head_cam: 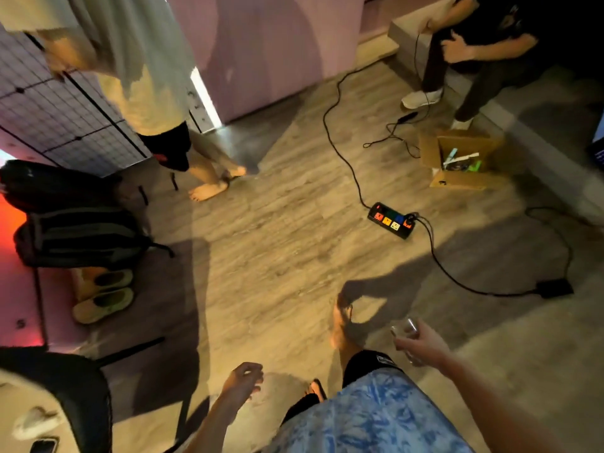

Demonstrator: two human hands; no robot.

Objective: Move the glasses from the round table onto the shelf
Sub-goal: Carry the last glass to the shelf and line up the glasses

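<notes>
Fingers (412, 346) of the right hand (425, 346) are wrapped closed around a small clear drinking glass (406, 330), while the left hand (243, 382) hangs loosely curled and holds nothing. Below and ahead of both hands spreads the pale wood-grain plank floor (277, 243), the largest thing in view; the wearer appears to be mid-stride across it, one bare foot forward, which fits a carry between table and shelf. Far ahead and to the left of the fingers stands a white wire-grid shelving panel (65, 122), with a second person in a loose cream shirt (143, 76) touching its edge; whether it is the target shelf cannot be told. To the left, nearer, dark backpacks (75, 230) rest above pale shoes. Ahead and slightly right of the gripping fingers lies a black power strip with coloured sockets (392, 220), its black cables looping over the floor, a tripping risk on this route; beyond it sits an open brown cardboard box (457, 158). No round table shows. The glass itself is blurred, transparent, apparently empty, raised at arm's length out to the right, probably to keep it clear of the body while walking.
</notes>
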